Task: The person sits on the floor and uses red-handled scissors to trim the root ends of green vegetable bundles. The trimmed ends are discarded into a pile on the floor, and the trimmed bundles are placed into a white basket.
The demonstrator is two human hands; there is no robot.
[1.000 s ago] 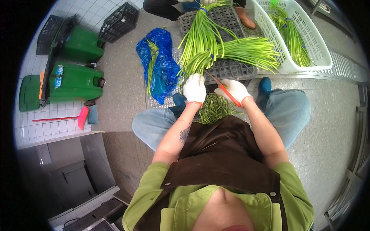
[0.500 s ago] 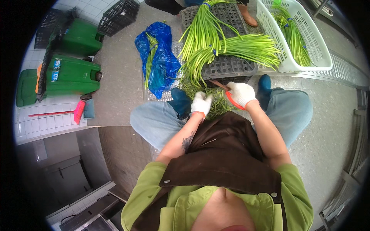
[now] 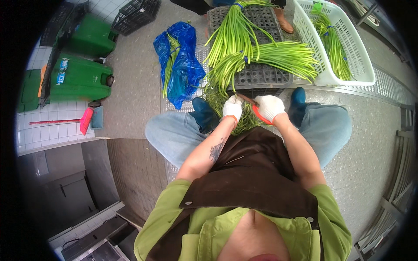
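Two bundles of long green garlic scapes, an upright one (image 3: 237,32) and a sideways one (image 3: 278,55), tied with blue bands, lie across a black plastic crate (image 3: 261,77). My right hand (image 3: 270,108), in a white glove, is closed around scissors (image 3: 246,99) with rusty-looking blades and an orange handle. The blades point left, close to my left fingers. My left hand (image 3: 232,107), also gloved, is pinched at the drooping scape tips; the exact grip is partly hidden. Below my hands lies a heap of thin green trimmings (image 3: 248,121).
A blue plastic bag (image 3: 185,65) with stalks on it lies at left. A white basket (image 3: 320,61) with more bundles stands at right. Green bins (image 3: 82,82), a pink broom (image 3: 86,121) and a black crate (image 3: 133,17) are far left. Another person's brown shoe (image 3: 284,21) shows behind the crate.
My left hand has moved up and right from the trimmings to the scape tips beside the blades. The right hand with the scissors has shifted slightly left.
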